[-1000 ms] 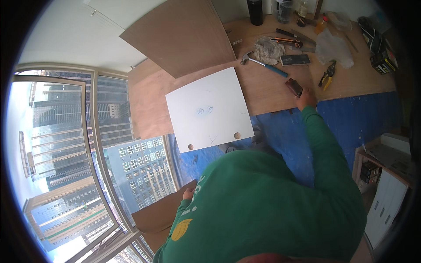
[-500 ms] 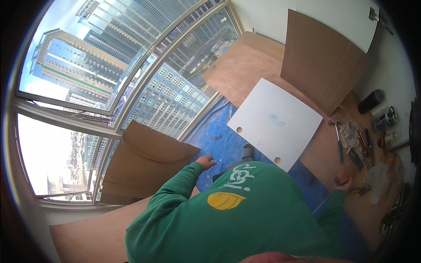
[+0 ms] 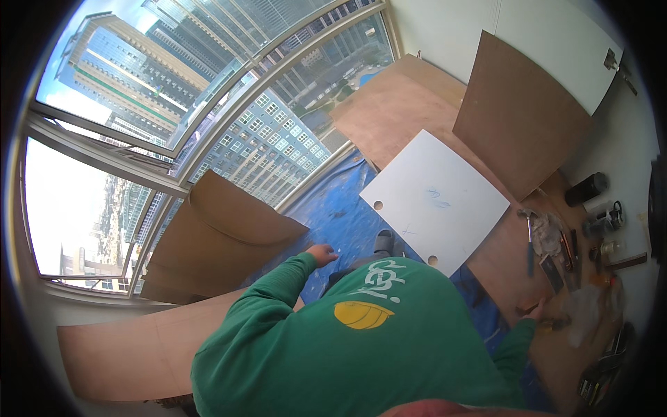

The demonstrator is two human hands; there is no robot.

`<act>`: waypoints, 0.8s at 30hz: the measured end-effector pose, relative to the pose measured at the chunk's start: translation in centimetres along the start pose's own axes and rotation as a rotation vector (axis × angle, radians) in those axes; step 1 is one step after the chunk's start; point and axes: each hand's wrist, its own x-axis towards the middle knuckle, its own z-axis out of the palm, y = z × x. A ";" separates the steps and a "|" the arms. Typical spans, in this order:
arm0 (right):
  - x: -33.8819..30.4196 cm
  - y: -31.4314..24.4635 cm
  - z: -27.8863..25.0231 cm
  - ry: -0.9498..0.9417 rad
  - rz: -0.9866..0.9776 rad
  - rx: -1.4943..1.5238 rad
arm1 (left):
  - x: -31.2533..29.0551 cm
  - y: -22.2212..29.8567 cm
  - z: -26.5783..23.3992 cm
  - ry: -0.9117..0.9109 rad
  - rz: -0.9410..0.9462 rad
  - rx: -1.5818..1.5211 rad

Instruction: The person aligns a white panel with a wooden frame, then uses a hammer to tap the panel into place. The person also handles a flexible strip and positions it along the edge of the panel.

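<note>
My left hand (image 3: 322, 255) hangs over the blue sheet on the floor, left of my grey slipper (image 3: 383, 242). Its fingers are curled together, and whatever they may hold is too small to name. At the right, my right hand (image 3: 535, 311) is low over the brown board with the tools, closed on a small brown piece (image 3: 526, 308) seen nearly edge-on; its kind is unclear. In front of me lies a white panel (image 3: 438, 198) with two round holes near its close edge and blue pen marks on it.
A hammer (image 3: 530, 243), a black flat tool (image 3: 552, 273), a crumpled cloth (image 3: 545, 229) and a black cylinder (image 3: 587, 189) are at the right. Brown boards lean by the window (image 3: 215, 243) and wall (image 3: 521, 115). Blue sheeting (image 3: 333, 198) covers the floor.
My view has shifted slightly. My right hand has moved a little left, and the brown piece in it has turned, showing a thinner side. My left hand stays over the blue sheet.
</note>
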 end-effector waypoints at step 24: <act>1.0 2.4 -2.1 0.434 -0.598 -1.345 | 0.3 1.7 0.2 0.006 0.002 -0.039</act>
